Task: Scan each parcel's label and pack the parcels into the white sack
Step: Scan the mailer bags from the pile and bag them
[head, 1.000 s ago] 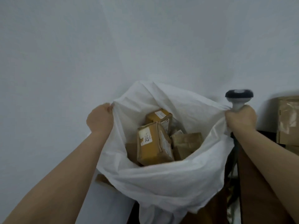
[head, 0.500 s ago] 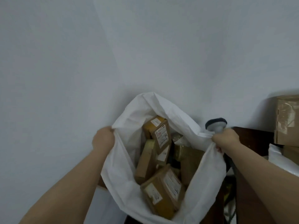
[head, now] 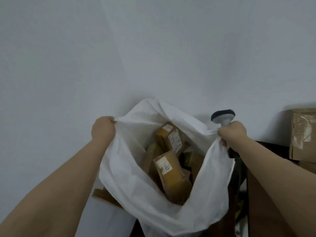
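Holding the white sack (head: 153,211) wide open, brown parcels (head: 172,173) down inside.

Left hand (head: 102,130) gripping the left rim, right hand (head: 233,133) bunching the right rim plus a scanner (head: 222,117). Soft, floppy cloth, likely heavy now; best grabbed at the rim.

This looks like a packing room, a place where parcels get sorted and sent off. A big white woven sack (head: 130,177) stands open, and it is stuffed with small brown cardboard boxes (head: 172,175) that wear white paper labels. One label has dark numbers on it. A white handheld scanner with a dark rounded head (head: 222,117) pokes up by the sack's edge. At the right side, bigger brown cardboard boxes wrapped in shiny clear tape (head: 302,134) sit stacked on a dark brown wooden surface (head: 273,147). Behind it all there is only a plain pale grey wall (head: 153,48).
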A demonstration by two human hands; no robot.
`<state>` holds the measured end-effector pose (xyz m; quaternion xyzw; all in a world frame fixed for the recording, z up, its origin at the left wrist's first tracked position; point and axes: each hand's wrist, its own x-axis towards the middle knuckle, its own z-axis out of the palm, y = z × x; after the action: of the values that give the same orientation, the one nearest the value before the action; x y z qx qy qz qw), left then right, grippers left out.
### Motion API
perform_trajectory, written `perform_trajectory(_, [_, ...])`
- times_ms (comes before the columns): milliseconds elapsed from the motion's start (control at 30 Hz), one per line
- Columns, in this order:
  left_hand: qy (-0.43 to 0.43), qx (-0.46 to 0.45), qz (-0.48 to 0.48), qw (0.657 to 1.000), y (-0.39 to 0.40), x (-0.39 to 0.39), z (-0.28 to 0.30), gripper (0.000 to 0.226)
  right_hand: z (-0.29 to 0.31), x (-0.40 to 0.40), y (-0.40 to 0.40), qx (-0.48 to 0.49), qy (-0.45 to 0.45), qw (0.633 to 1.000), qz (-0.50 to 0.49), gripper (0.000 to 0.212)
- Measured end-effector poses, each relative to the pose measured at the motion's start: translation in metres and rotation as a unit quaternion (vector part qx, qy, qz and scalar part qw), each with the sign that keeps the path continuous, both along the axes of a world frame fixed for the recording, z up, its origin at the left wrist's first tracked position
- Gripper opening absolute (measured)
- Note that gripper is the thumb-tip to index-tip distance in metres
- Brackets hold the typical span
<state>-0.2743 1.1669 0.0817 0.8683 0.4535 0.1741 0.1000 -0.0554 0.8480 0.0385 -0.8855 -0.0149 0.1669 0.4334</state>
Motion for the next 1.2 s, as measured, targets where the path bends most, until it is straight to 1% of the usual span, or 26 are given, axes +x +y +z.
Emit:
perform_trajectory(100, [-0.063, 0.068, 0.017, 0.996, 0.007, 0.004, 0.022, 0.028, 0.01, 0.006, -0.001, 0.049, -0.049, 0.997, -0.047, 0.015])
perform_trajectory(133, [-0.071, 0.079, 0.022, 0.994, 0.009, 0.002, 0.021, 0.029, 0.009, 0.007, -0.004, 0.058, -0.056, 0.994, -0.067, 0.018])
perform_trajectory(167, [-0.061, 0.078, 0.027, 0.995, 0.009, -0.002, 0.016, 0.029, 0.004, 0.009, -0.007, 0.057, -0.046, 0.994, -0.085, 0.021])
perform_trajectory(200, [-0.032, 0.07, 0.03, 0.997, 0.009, -0.007, 0.008, 0.03, -0.002, 0.01, -0.012, 0.037, -0.018, 0.995, -0.091, 0.024])
perform_trajectory(233, [0.01, 0.058, 0.03, 0.998, 0.01, -0.013, -0.002, 0.031, -0.011, 0.01, -0.016, -0.002, 0.024, 0.997, -0.075, 0.027])
perform_trajectory(300, [0.097, 0.035, 0.032, 0.994, 0.01, -0.026, -0.023, 0.032, -0.026, 0.007, -0.026, -0.08, 0.121, 0.989, -0.017, 0.034])
perform_trajectory(333, [0.125, 0.029, 0.036, 0.991, 0.009, -0.031, -0.03, 0.032, -0.029, 0.004, -0.03, -0.092, 0.155, 0.984, -0.006, 0.034])
perform_trajectory(367, [0.143, 0.025, 0.04, 0.989, 0.008, -0.033, -0.035, 0.032, -0.032, 0.002, -0.033, -0.093, 0.171, 0.981, -0.006, 0.037])
perform_trajectory(400, [0.156, 0.02, 0.043, 0.987, 0.006, -0.034, -0.037, 0.032, -0.034, 0.001, -0.034, -0.102, 0.168, 0.98, -0.008, 0.043])
perform_trajectory(467, [0.169, 0.013, 0.049, 0.984, -0.001, -0.032, -0.036, 0.033, -0.034, 0.0, -0.032, -0.115, 0.129, 0.985, 0.013, 0.051])
perform_trajectory(533, [0.164, -0.003, 0.058, 0.985, -0.011, -0.027, -0.034, 0.033, -0.033, 0.001, -0.024, -0.13, 0.073, 0.987, 0.055, 0.05])
perform_trajectory(567, [0.16, -0.016, 0.062, 0.985, -0.018, -0.025, -0.034, 0.036, -0.033, -0.001, -0.02, -0.142, 0.052, 0.986, 0.077, 0.05])
perform_trajectory(600, [0.16, -0.025, 0.063, 0.985, -0.025, -0.024, -0.036, 0.047, -0.035, -0.002, -0.016, -0.16, 0.033, 0.982, 0.097, 0.052])
perform_trajectory(700, [0.171, -0.011, 0.083, 0.982, -0.048, -0.028, -0.045, 0.102, -0.045, -0.009, -0.01, -0.226, -0.014, 0.962, 0.151, 0.066])
perform_trajectory(733, [0.17, 0.002, 0.097, 0.981, -0.055, -0.03, -0.049, 0.116, -0.05, -0.011, -0.009, -0.241, -0.02, 0.958, 0.156, 0.066])
perform_trajectory(800, [0.161, 0.005, 0.133, 0.978, -0.064, -0.039, -0.058, 0.134, -0.06, -0.012, -0.008, -0.261, -0.025, 0.952, 0.158, 0.049])
perform_trajectory(867, [0.137, -0.04, 0.177, 0.974, -0.073, -0.048, -0.066, 0.141, -0.069, -0.009, -0.005, -0.254, -0.025, 0.956, 0.145, 0.031])
perform_trajectory(900, [0.131, -0.069, 0.198, 0.969, -0.076, -0.053, -0.07, 0.141, -0.072, -0.006, -0.003, -0.239, -0.022, 0.961, 0.138, 0.026])
perform_trajectory(933, [0.135, -0.1, 0.211, 0.963, -0.079, -0.056, -0.073, 0.135, -0.073, -0.004, -0.001, -0.218, -0.017, 0.967, 0.131, 0.021])
perform_trajectory(967, [0.143, -0.128, 0.21, 0.959, -0.079, -0.059, -0.077, 0.122, -0.073, -0.001, 0.001, -0.191, -0.009, 0.974, 0.121, 0.019])
perform_trajectory(1000, [0.153, -0.144, 0.193, 0.958, -0.076, -0.061, -0.081, 0.098, -0.073, 0.002, 0.003, -0.158, -0.001, 0.981, 0.108, 0.017])
perform_trajectory(1033, [0.157, -0.14, 0.164, 0.964, -0.071, -0.061, -0.082, 0.069, -0.072, 0.006, 0.004, -0.126, 0.007, 0.988, 0.092, 0.017])
perform_trajectory(1067, [0.148, -0.117, 0.134, 0.973, -0.066, -0.06, -0.08, 0.045, -0.069, 0.009, 0.006, -0.094, 0.012, 0.993, 0.075, 0.019])
perform_trajectory(1100, [0.131, -0.086, 0.11, 0.981, -0.059, -0.056, -0.075, 0.03, -0.065, 0.013, 0.009, -0.061, 0.018, 0.996, 0.054, 0.021])
perform_trajectory(1133, [0.108, -0.059, 0.095, 0.988, -0.052, -0.05, -0.065, 0.024, -0.06, 0.019, 0.011, -0.026, 0.022, 0.999, 0.033, 0.023])
perform_trajectory(1200, [0.061, -0.013, 0.083, 0.995, -0.038, -0.036, -0.038, 0.02, -0.045, 0.03, 0.016, 0.041, 0.014, 0.999, -0.009, 0.022])
